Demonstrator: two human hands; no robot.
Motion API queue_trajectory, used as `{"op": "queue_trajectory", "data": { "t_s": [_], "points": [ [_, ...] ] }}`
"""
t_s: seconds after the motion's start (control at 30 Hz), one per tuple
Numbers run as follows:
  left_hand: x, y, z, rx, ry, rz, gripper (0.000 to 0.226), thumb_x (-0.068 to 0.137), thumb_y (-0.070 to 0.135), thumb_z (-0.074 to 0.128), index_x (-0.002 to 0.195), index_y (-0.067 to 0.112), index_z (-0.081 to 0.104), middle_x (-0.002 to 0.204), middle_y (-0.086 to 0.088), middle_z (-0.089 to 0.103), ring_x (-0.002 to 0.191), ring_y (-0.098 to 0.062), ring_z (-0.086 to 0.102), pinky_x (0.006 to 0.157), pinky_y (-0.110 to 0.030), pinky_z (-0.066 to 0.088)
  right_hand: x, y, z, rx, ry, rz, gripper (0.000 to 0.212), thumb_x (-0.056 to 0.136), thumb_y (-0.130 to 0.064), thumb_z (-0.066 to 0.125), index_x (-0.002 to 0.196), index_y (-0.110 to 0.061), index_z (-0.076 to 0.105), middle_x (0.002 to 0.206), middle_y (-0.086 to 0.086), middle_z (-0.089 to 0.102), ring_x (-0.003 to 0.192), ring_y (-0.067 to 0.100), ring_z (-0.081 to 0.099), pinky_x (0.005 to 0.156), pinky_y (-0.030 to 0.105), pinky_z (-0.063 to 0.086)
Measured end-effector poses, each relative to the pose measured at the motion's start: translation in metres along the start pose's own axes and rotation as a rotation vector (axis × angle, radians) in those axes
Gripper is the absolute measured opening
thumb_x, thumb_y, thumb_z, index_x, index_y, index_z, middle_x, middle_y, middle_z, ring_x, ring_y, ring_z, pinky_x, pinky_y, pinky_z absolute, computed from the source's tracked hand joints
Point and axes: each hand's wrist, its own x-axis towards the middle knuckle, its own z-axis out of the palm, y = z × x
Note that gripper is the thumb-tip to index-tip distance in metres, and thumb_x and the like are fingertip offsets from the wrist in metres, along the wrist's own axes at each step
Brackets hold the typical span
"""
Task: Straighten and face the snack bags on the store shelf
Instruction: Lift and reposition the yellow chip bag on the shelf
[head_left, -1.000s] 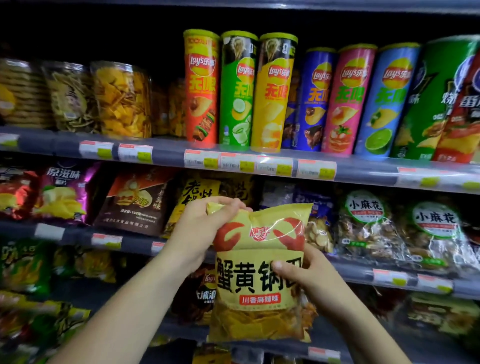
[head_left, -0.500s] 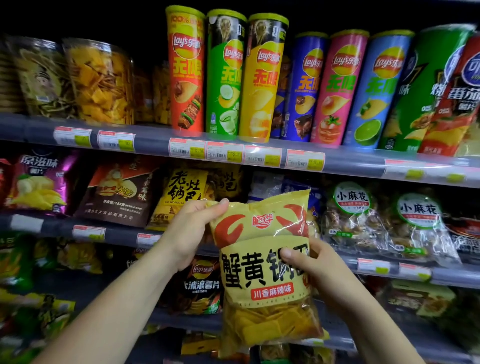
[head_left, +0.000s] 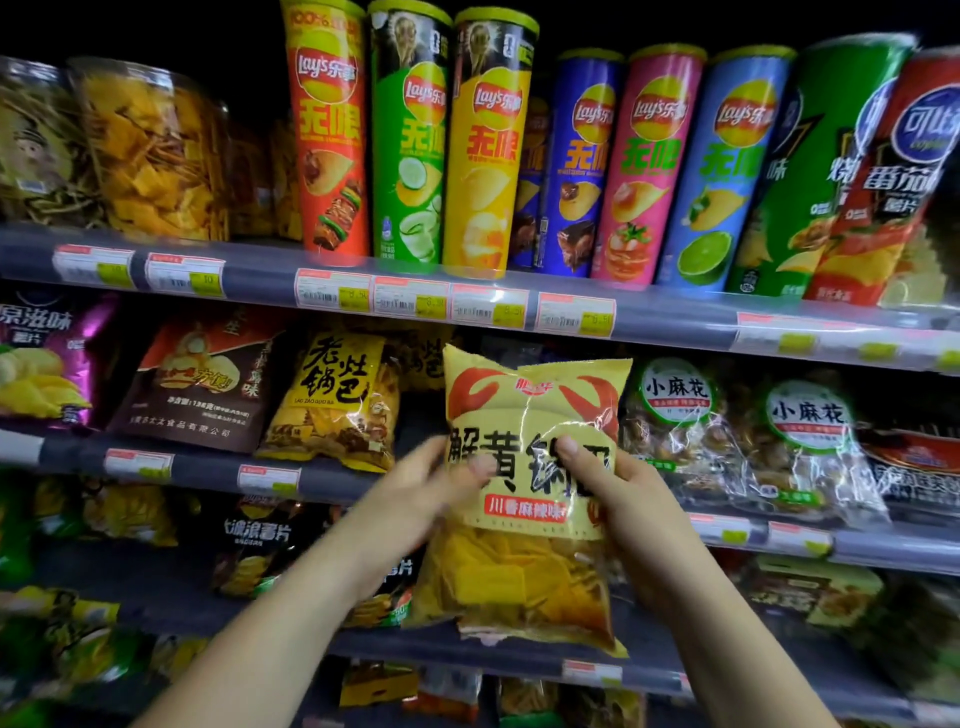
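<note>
Yellow snack bag (head_left: 524, 415) pinched between blurred left hand (head_left: 415, 499) and right hand (head_left: 618, 499), its middle characters covered by thumbs

The yellow snack bag (head_left: 530, 467) was glossy, crinkled plastic film; the twist-snack bags (head_left: 737, 441) beside it were clear, shiny plastic.

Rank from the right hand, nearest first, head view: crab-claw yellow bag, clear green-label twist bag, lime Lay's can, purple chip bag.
1. crab-claw yellow bag: held in the right hand.
2. clear green-label twist bag: just right, same shelf.
3. lime Lay's can: shelf above, right.
4. purple chip bag: far left.
</note>
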Motion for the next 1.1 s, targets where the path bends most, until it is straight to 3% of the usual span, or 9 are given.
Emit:
{"op": "queue_trajectory", "data": {
  "t_s": [0.1,0.27,0.4,0.47,0.6,0.67,0.77,0.9,1.1],
  "points": [
    [-0.001,-0.009,0.015,0.003,0.123,0.055,0.046,0.064,0.044,0.083,0.102,0.045,0.057,0.099,0.019,0.076,0.088,0.004,0.072,0.074,-0.02,0.056,0.008,-0.002,-0.001,-0.001,-0.029,0.044,0.056,0.08,-0.059,0.066,0.113,-0.014,0.074,0.103,0.012,0.083,0.096,0.032,0.079,0.094,0.051,0.059],
    [0.008,-0.009,0.013,-0.112,0.173,0.073,0.044,0.063,0.045,0.079,0.104,0.034,0.065,0.097,0.018,0.079,0.092,-0.006,0.075,0.077,-0.028,0.059,0.017,0.007,-0.022,0.057,-0.044,0.056,0.056,0.084,-0.059,0.061,0.12,-0.017,0.071,0.112,0.011,0.08,0.095,0.024,0.079,0.079,0.037,0.061],
    [0.027,-0.007,0.008,-0.064,0.214,0.072,0.047,0.069,0.051,0.075,0.111,0.031,0.069,0.104,0.011,0.079,0.099,-0.012,0.075,0.085,-0.035,0.06,0.02,0.014,-0.026,-0.173,-0.246,0.1,0.063,0.077,-0.042,0.085,0.133,-0.027,0.061,0.123,0.0,0.077,0.109,0.019,0.075,0.098,0.043,0.059],
    [0.037,-0.006,0.002,-0.015,0.236,0.084,0.045,0.071,0.057,0.072,0.111,0.035,0.069,0.107,0.013,0.078,0.102,-0.011,0.073,0.089,-0.037,0.059,0.028,0.012,-0.02,-0.149,-0.192,0.07,0.062,0.075,-0.03,0.088,0.13,-0.021,0.063,0.12,0.002,0.079,0.108,0.022,0.077,0.099,0.047,0.059],
    [0.046,-0.006,-0.006,0.124,0.373,0.169,0.052,0.071,0.057,0.072,0.117,0.04,0.055,0.111,0.021,0.067,0.103,-0.001,0.066,0.078,-0.018,0.055,0.053,0.006,-0.003,-0.114,-0.023,0.017,0.088,0.055,-0.043,0.095,0.13,-0.019,0.056,0.115,0.006,0.079,0.101,0.024,0.078,0.094,0.049,0.061],
    [0.049,-0.009,-0.01,0.251,0.412,0.199,0.066,0.072,0.047,0.081,0.128,0.038,0.048,0.117,0.024,0.057,0.106,0.002,0.06,0.077,-0.013,0.048,0.067,0.006,0.006,-0.126,0.054,-0.002,0.09,0.059,-0.046,0.095,0.132,-0.018,0.051,0.118,0.006,0.076,0.102,0.024,0.077,0.093,0.049,0.062],
    [0.06,-0.013,-0.017,0.413,0.465,0.236,0.076,0.074,0.036,0.084,0.139,0.033,0.044,0.125,0.017,0.054,0.116,-0.008,0.056,0.089,-0.024,0.05,0.084,0.005,0.019,-0.186,0.109,-0.034,0.081,0.068,-0.045,0.091,0.132,-0.015,0.049,0.117,0.002,0.073,0.103,0.02,0.075,0.091,0.045,0.062],
    [0.081,-0.013,-0.03,0.485,0.503,0.294,0.071,0.074,0.027,0.085,0.134,0.034,0.048,0.134,0.008,0.058,0.122,-0.013,0.058,0.103,-0.043,0.052,0.097,0.004,0.033,-0.386,0.177,-0.147,0.061,0.079,-0.045,0.083,0.127,-0.021,0.053,0.104,-0.014,0.066,0.093,0.002,0.065,0.077,0.023,0.057],
    [0.1,-0.033,-0.027,0.612,0.539,0.325,0.065,0.075,0.028,0.084,0.128,0.036,0.046,0.131,0.005,0.057,0.122,-0.019,0.057,0.099,-0.045,0.053,0.115,0.009,0.031,-0.73,0.29,-0.216,0.067,0.071,-0.046,0.088,0.125,-0.016,0.062,0.12,0.008,0.07,0.11,0.028,0.067,0.089,0.037,0.057]
  ]
}}
